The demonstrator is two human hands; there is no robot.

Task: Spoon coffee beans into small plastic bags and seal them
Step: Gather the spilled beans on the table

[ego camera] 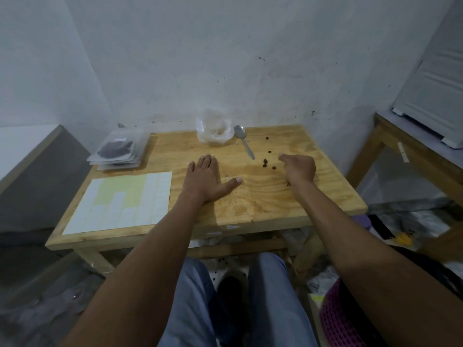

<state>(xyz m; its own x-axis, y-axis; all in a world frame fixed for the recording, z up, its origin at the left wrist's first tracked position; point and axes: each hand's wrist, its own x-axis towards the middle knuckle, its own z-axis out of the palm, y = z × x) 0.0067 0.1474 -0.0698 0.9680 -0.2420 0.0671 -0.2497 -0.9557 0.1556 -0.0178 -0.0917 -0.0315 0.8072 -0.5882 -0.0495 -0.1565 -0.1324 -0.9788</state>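
My left hand [205, 176] lies flat on the wooden table [275, 199], fingers straight and thumb spread toward the middle. My right hand [299, 167] rests on the table to the right with its fingers curled inward; whether anything is inside them is hidden. A few loose coffee beans [265, 162] lie just left of that hand, and more are scattered behind it. A metal spoon [244, 141] lies on the table beyond the hands, bowl toward the wall. Next to it stands a crumpled clear plastic bag [213, 132]. At the back left is a stack of small clear bags [117, 150] with dark contents.
A sheet of white sticker labels [120, 204] covers the table's front left. A grey unit [30, 171] stands to the left, and a second wooden table [400, 146] with a white appliance to the right. A pink basket [340, 319] and clutter lie on the floor by my knees.
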